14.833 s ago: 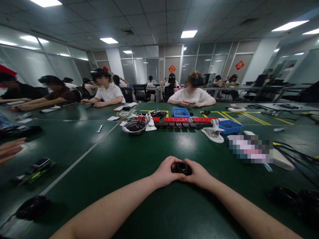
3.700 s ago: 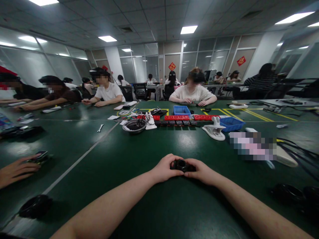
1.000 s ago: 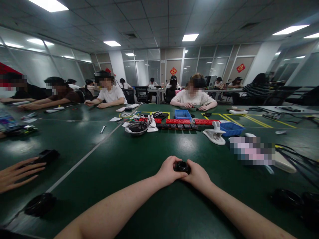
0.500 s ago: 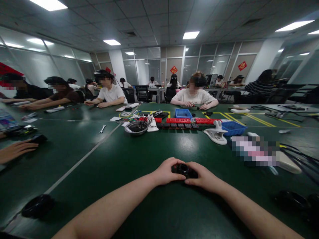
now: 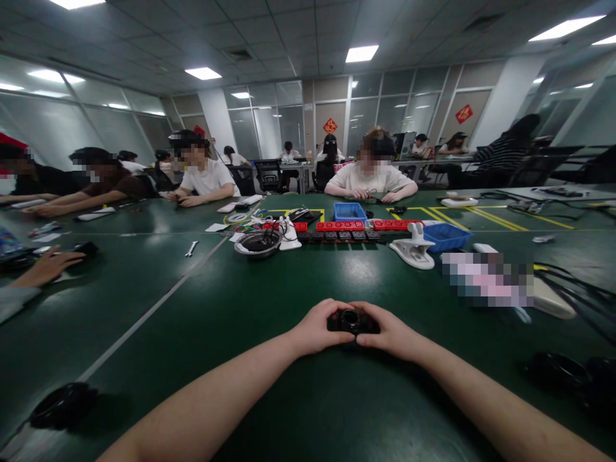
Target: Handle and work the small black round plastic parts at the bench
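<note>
Both hands grip a small glossy black part with a round opening [image 5: 352,319], low over the green table. My left hand [image 5: 319,327] wraps its left side, thumb along the near edge. On the opposite side my right hand [image 5: 392,330] curls around it, thumb in front and fingers behind. The opening faces up between the hands, and the fingers hide parts of the sides. A black ring-shaped part [image 5: 63,405] lies at the lower left. More black rounded parts [image 5: 561,371] sit at the lower right, in dim light.
Ahead on the table [image 5: 269,289] are a metal bowl [image 5: 258,244], red and black power strips [image 5: 341,226], a white clip stand [image 5: 412,247], blue trays [image 5: 445,237] and a wrench [image 5: 192,249]. A co-worker's hand [image 5: 52,264] is at left; another person [image 5: 370,176] sits opposite.
The black part has shifted slightly between my hands, with more of its right side visible. The view has tilted a little. The co-worker's hand at left has moved up and rightward.
</note>
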Demonstrator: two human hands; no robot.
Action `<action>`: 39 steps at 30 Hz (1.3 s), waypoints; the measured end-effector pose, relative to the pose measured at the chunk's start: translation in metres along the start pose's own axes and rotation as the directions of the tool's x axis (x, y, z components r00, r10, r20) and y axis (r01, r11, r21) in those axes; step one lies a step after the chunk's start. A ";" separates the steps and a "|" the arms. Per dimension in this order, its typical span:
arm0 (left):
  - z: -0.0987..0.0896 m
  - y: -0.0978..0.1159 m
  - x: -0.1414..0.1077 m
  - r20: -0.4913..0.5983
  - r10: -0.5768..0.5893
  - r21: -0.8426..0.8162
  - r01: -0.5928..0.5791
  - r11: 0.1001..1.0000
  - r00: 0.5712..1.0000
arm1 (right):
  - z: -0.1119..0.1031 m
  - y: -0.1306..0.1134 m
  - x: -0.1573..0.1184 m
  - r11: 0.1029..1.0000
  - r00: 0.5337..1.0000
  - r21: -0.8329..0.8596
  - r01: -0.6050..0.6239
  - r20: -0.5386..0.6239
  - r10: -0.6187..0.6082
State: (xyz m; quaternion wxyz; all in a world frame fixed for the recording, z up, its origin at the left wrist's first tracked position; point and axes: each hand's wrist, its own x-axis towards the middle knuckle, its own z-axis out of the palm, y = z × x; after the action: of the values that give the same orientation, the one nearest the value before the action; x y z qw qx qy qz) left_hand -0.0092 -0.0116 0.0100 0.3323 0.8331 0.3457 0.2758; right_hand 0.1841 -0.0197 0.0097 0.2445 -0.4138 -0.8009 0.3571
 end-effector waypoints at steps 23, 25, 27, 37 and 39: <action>0.005 0.001 0.002 -0.009 -0.006 0.243 0.009 0.970 1.000 | 0.002 0.000 0.003 0.997 0.866 -0.060 -0.054 -0.499 0.017; 0.003 0.002 0.001 -0.003 -0.014 0.209 0.014 0.978 1.000 | -0.003 0.007 0.006 0.994 0.870 0.023 -0.107 -0.483 0.105; 0.003 0.003 0.000 -0.007 -0.032 0.178 0.033 0.983 0.999 | -0.006 0.011 0.007 0.987 0.878 0.057 -0.147 -0.452 0.157; -0.007 -0.006 0.002 -0.039 -0.046 0.217 0.053 0.975 0.998 | -0.008 0.010 0.006 0.991 0.955 0.058 -0.119 -0.265 0.130; -0.008 -0.007 0.002 -0.078 -0.050 0.204 0.065 0.977 0.996 | -0.009 0.012 0.004 0.994 0.975 0.040 -0.102 -0.195 0.108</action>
State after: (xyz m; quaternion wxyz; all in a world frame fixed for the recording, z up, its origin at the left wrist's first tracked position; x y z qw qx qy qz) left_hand -0.0162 -0.0035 0.0102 0.2392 0.8420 0.4082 0.2590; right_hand 0.1940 -0.0079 0.0070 0.3092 -0.4850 -0.7446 0.3388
